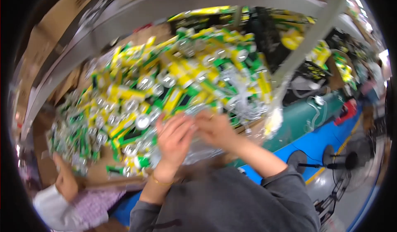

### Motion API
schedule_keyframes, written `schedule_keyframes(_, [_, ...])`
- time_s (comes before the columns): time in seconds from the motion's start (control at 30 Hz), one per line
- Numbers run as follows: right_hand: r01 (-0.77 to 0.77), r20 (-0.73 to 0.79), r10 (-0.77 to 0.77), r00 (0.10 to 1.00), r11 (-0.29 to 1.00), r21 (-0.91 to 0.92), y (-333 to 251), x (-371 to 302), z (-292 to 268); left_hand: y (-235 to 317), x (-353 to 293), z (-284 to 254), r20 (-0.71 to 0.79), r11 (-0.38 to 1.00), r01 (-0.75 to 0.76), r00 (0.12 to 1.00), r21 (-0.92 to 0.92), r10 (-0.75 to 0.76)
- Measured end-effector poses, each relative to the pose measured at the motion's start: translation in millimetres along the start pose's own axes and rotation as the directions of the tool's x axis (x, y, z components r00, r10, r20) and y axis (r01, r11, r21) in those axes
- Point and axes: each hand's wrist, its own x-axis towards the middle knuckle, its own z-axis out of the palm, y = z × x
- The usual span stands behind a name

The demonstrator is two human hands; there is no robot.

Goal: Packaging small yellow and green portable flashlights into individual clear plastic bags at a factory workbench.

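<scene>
Evidently the clear plastic (201, 151) is what I'm closest to: crumpled, see-through, lying at the near edge of the heap (173, 101) of yellow-and-green packages, just below the hands. From my distant post, I see the left hand (175, 135) and right hand (213, 128) meeting over that same edge of the heap, fingers curled toward one another. Blur hides the fingertips, so I cannot tell whether either is pinching anything or is free.

What worries me is the film: thin and slack, it could snag on a neighbouring package or slip if a pinch lands badly. A careless elbow might also send loose pieces sliding off the heap's near side, as they appear to lie unsecured.

As for pose, the left forearm rises steeply from the near side of the heap, back of the hand mostly upward; the right forearm slants in from the heap's right, its fingers pointing left.

Farther out, I see a co-worker's hand (66, 182) at the heap's near left corner, a green surface (295, 126) to its right, and a black fan (351, 160) beyond that.
</scene>
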Motion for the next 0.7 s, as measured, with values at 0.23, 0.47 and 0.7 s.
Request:
schedule_keyframes(0.23, [-0.208,-0.205,0.362,0.909,0.822,0.531,-8,-3,-44,-53,-42,-25,-0.060,0.987,0.094,0.994,0.128,-0.087])
schedule_keyframes(0.47, [-0.253,-0.030,0.271,0.962,0.927,0.277,2,0,11,-185,-85,-184,-0.559,0.746,0.583,0.519,-0.321,-0.646])
schedule_keyframes(0.7, [-0.036,0.628,0.190,0.755,0.968,-0.250,-17,3,50,-402,-165,-416,-0.729,0.354,0.751,0.647,0.557,-0.226])
